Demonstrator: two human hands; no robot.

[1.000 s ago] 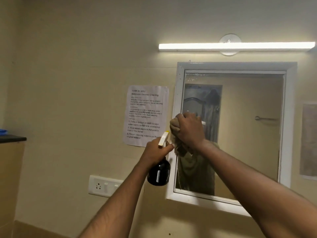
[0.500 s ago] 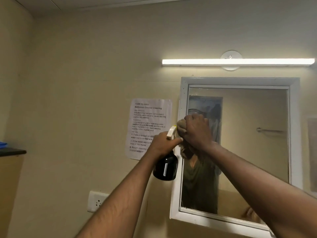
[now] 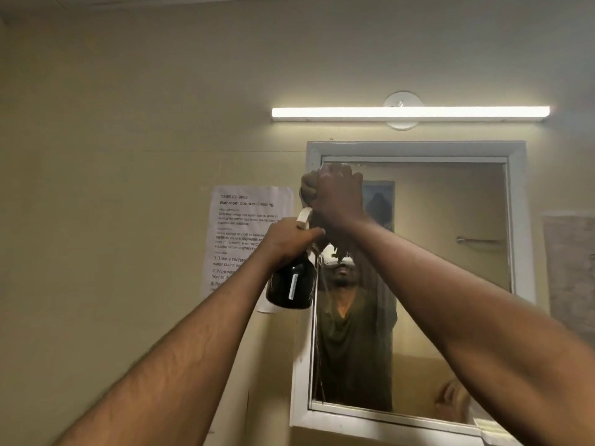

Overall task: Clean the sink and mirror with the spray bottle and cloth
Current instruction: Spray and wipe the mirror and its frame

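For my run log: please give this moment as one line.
right hand: presses cloth on mirror top-left | left hand: holds spray bottle

Both forearms bare, no sleeves; mirror reflection shows dark green V-neck shirt.

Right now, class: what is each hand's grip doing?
Left hand: grip closed around the spray bottle.
Right hand: grip closed on the cloth, at the mirror's top left corner.

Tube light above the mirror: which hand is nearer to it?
Right. The right hand, gripping the cloth, is just below the tube light; the left hand, holding the bottle, sits lower and further left.
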